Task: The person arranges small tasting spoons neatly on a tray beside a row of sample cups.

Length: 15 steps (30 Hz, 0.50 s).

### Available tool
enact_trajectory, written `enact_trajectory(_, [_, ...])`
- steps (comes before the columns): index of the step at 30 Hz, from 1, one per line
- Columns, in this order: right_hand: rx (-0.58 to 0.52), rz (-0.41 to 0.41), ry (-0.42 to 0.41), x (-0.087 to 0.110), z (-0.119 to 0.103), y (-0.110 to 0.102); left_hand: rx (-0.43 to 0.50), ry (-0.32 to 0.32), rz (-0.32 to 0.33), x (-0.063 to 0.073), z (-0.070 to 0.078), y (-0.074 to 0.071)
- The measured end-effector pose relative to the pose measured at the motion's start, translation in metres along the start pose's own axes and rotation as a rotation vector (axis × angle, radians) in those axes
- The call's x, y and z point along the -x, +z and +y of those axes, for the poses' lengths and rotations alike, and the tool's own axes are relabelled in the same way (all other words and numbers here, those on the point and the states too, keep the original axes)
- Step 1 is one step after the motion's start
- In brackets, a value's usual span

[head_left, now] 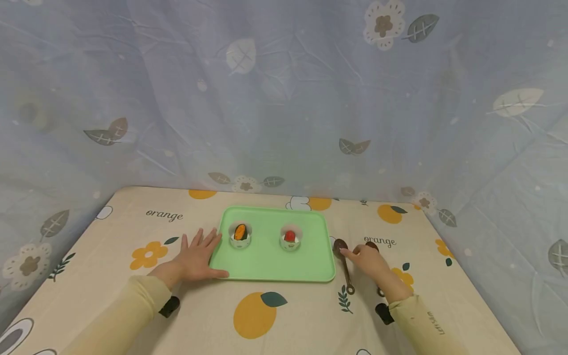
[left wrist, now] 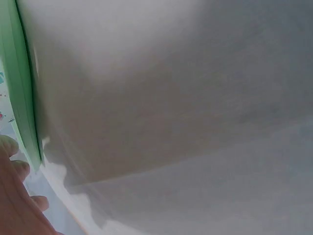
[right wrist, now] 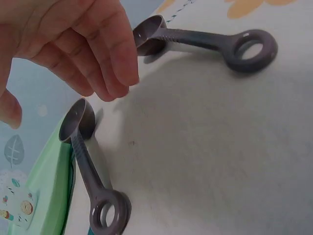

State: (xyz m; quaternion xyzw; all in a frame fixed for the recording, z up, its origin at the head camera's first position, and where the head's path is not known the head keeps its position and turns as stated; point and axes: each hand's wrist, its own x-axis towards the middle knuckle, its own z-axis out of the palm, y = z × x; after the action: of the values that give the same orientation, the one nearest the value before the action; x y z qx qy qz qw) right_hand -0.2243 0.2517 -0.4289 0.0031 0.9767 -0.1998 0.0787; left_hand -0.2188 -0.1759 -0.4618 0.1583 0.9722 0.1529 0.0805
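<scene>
My left hand (head_left: 195, 259) lies with spread fingers at the left edge of a light green tray (head_left: 266, 267), its thumb along the front left corner. Two small paper cups stand on the tray. The left cup (head_left: 241, 244) holds an orange-and-black piece (head_left: 240, 231), the right cup (head_left: 290, 246) a red piece (head_left: 290, 236). Right of the tray, my right hand (head_left: 370, 262) hovers between two brown measuring spoons, thumb apart from the loosely bent fingers, nothing held. One spoon (right wrist: 90, 171) lies beside the tray; the other spoon (right wrist: 195, 39) lies farther right, partly hidden by the hand in the head view.
A cream tablecloth (head_left: 191, 325) with orange and flower prints covers the table. Behind and at the sides hangs a grey-blue patterned curtain (head_left: 284, 98). A black band shows at each wrist.
</scene>
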Motion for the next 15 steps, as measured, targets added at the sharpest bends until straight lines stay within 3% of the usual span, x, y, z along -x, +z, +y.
enact_trajectory(7, [-0.046, -0.074, 0.073, -0.004, 0.000, 0.010, -0.010, 0.016, -0.035, 0.000, -0.001, 0.001])
enact_trajectory(15, [-0.071, -0.063, 0.100, -0.008, 0.000, 0.020, -0.015, 0.034, -0.073, 0.000, -0.002, 0.000])
